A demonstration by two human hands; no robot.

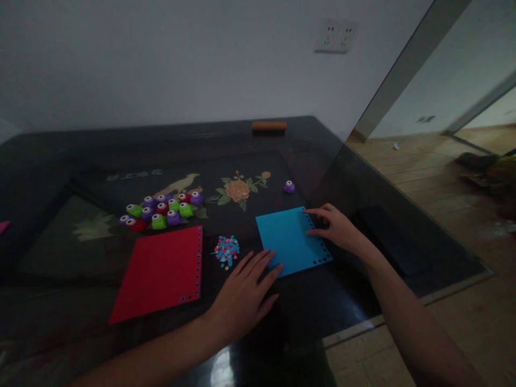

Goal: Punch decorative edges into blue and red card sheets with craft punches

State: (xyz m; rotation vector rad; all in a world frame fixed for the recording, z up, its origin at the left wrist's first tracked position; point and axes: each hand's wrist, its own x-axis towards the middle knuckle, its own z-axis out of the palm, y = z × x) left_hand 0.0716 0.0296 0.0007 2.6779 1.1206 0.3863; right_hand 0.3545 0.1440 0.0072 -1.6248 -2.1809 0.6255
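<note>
A blue sheet of paper [284, 239] lies on the dark table, with small shapes punched along its right and lower right edges. My left hand [245, 290] rests with outstretched fingers at the sheet's lower left edge, the fingertips touching it. At the sheet's right edge is my right hand [332, 227], thumb and forefinger apart over the row of holes. A purple craft punch [289, 186] with an eye-like top sits just beyond the sheet. Left of my left hand lies a small heap of pink, blue and white paper cut-outs [226, 250].
A red paper stack [161, 271] with punched edges lies to the left. Behind it several purple, green and red craft punches [159, 210] stand grouped. An orange-brown cylinder [269, 126] lies near the wall. A dark flat object [389, 236] rests by the table's right edge.
</note>
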